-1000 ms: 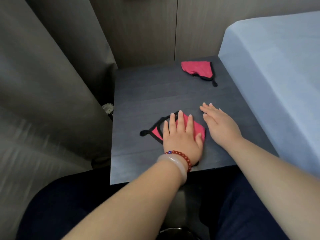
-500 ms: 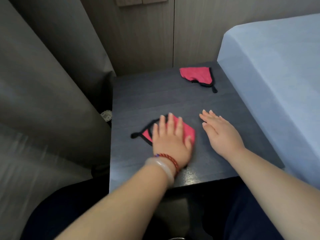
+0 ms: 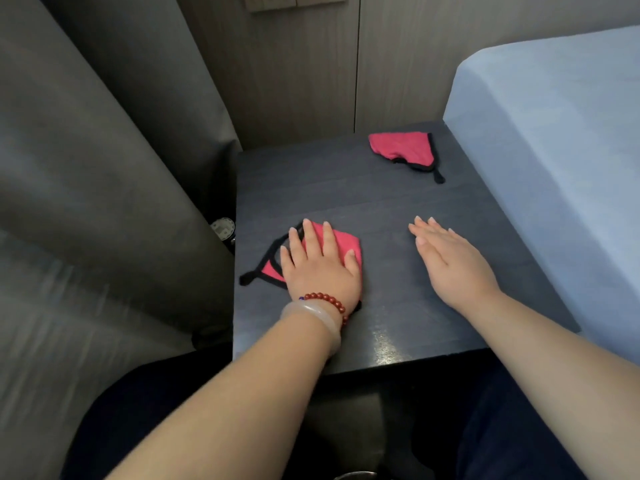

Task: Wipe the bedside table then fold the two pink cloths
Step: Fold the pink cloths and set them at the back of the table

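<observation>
Moved since earlier frames: the left hand [image 3: 320, 265] and the pink cloth [image 3: 348, 245] under it have slid leftward across the table, widening the gap to the right hand [image 3: 450, 261].

Left hand: palm down, fingers spread flat, pressing the cloth onto the table; nothing is pinched or lifted, the hand is released and simply bearing on the fabric. Pink shows just past the thumb side and at the little-finger side; a black trimmed edge and loop run out from under the little finger toward the table's left edge. Wrist carries a red bead bracelet [image 3: 329, 301] and, next to it on the forearm side, a pale bangle [image 3: 311, 318].

Right hand: flat, palm down on bare table, fingers together and extended; released, grasping nothing. Well apart from the cloth under the left hand.

Second cloth [image 3: 401, 148]: pink with black trim, bunched, lying well beyond the right hand's fingertips near the table's far edge, touched by neither hand.

Table [image 3: 346, 199]: dark, wood-grained top, a glossy patch behind the left wrist.

Bed [image 3: 554, 150]: pale blue cover, against the table on the outer side of the right hand.

Curtain [image 3: 104, 150]: grey, out past the left hand.

Wall switch plate [image 3: 294, 1]: at top edge, far beyond both hands.

Small round dial [image 3: 222, 228]: just off the table's left edge; any markings too small to read. No legible writing anywhere.
</observation>
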`<state>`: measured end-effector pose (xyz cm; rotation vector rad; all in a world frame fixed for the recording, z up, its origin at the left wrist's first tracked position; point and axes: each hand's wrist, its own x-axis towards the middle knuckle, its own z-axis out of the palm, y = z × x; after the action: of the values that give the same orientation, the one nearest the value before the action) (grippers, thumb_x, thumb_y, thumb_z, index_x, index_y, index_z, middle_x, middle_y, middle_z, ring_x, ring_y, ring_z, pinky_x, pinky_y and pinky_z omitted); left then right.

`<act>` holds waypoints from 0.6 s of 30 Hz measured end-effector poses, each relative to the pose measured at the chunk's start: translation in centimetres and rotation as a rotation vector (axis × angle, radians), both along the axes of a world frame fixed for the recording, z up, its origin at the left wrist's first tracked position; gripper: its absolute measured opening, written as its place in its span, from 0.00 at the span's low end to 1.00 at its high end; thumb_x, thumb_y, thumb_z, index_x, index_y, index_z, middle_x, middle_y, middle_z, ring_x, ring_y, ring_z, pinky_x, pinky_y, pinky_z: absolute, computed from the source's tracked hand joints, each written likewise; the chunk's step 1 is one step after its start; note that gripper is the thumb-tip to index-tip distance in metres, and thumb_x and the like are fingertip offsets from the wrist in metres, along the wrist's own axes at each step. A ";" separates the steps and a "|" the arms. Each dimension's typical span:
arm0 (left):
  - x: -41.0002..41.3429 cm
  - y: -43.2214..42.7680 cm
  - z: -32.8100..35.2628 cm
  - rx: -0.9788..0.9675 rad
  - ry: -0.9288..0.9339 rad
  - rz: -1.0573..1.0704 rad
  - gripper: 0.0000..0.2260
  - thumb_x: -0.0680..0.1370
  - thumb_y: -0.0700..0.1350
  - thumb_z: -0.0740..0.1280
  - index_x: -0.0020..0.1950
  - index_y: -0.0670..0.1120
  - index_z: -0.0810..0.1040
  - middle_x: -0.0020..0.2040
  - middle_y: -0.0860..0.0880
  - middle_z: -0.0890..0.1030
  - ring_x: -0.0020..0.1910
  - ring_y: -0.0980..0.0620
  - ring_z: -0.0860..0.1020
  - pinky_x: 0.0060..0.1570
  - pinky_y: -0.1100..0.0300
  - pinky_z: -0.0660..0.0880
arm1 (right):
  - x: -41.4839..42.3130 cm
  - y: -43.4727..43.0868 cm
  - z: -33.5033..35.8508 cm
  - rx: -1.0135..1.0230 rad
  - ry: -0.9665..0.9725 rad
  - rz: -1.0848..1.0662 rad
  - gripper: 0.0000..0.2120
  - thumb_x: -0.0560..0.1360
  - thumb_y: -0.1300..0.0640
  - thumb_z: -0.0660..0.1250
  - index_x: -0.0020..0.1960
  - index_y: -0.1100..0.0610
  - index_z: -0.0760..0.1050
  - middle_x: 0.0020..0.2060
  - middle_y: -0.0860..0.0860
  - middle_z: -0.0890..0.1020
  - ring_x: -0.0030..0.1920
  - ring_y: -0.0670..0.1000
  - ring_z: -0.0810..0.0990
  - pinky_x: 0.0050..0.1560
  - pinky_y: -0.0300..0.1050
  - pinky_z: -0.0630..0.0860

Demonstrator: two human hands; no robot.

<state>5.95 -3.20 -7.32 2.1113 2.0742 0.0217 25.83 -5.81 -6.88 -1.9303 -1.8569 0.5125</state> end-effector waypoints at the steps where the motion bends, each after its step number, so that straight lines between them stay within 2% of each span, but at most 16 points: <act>1: 1.3 -1.6 0.0 0.017 -0.008 -0.029 0.30 0.80 0.59 0.45 0.80 0.51 0.46 0.80 0.45 0.44 0.78 0.41 0.42 0.74 0.43 0.40 | 0.0 0.0 0.0 0.002 -0.006 0.001 0.21 0.83 0.51 0.48 0.73 0.53 0.66 0.74 0.46 0.64 0.75 0.43 0.57 0.76 0.43 0.51; 4: 4.0 -5.9 0.3 0.030 -0.028 -0.238 0.30 0.80 0.60 0.46 0.80 0.50 0.48 0.80 0.44 0.46 0.78 0.41 0.42 0.74 0.42 0.39 | 0.0 0.1 0.0 0.000 -0.029 0.008 0.21 0.83 0.51 0.48 0.73 0.53 0.66 0.74 0.46 0.64 0.75 0.43 0.56 0.76 0.44 0.52; 7: 3.2 -4.4 0.4 0.033 -0.033 -0.357 0.30 0.78 0.62 0.49 0.79 0.53 0.52 0.80 0.46 0.48 0.78 0.42 0.44 0.74 0.43 0.40 | 0.0 0.2 -0.1 -0.002 -0.046 0.015 0.21 0.83 0.51 0.47 0.73 0.53 0.66 0.74 0.46 0.64 0.75 0.43 0.56 0.76 0.44 0.51; 13: -2.5 4.5 1.1 -0.092 0.019 -0.004 0.30 0.79 0.63 0.44 0.79 0.55 0.44 0.80 0.48 0.42 0.78 0.44 0.41 0.75 0.44 0.42 | 0.0 0.1 -0.4 -0.011 -0.090 0.022 0.21 0.83 0.51 0.49 0.74 0.51 0.65 0.75 0.46 0.62 0.76 0.43 0.55 0.76 0.43 0.50; 16: -2.1 2.1 0.9 -0.054 0.026 0.022 0.30 0.80 0.62 0.44 0.80 0.52 0.44 0.80 0.47 0.43 0.78 0.43 0.41 0.75 0.44 0.41 | 0.1 0.1 -0.4 -0.015 -0.126 0.031 0.21 0.82 0.52 0.52 0.74 0.51 0.64 0.75 0.45 0.61 0.76 0.44 0.54 0.76 0.44 0.50; 18: -1.4 -0.4 1.1 -0.032 -0.041 -0.038 0.30 0.80 0.61 0.45 0.80 0.51 0.45 0.80 0.46 0.44 0.78 0.43 0.42 0.75 0.46 0.41 | 0.1 0.1 -0.4 -0.021 -0.136 0.032 0.22 0.82 0.51 0.53 0.75 0.51 0.63 0.76 0.45 0.60 0.76 0.44 0.53 0.76 0.44 0.50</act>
<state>4.53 -3.56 -6.18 2.1134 1.9981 0.0261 25.95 -5.72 -7.25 -1.9967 -1.9767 0.4219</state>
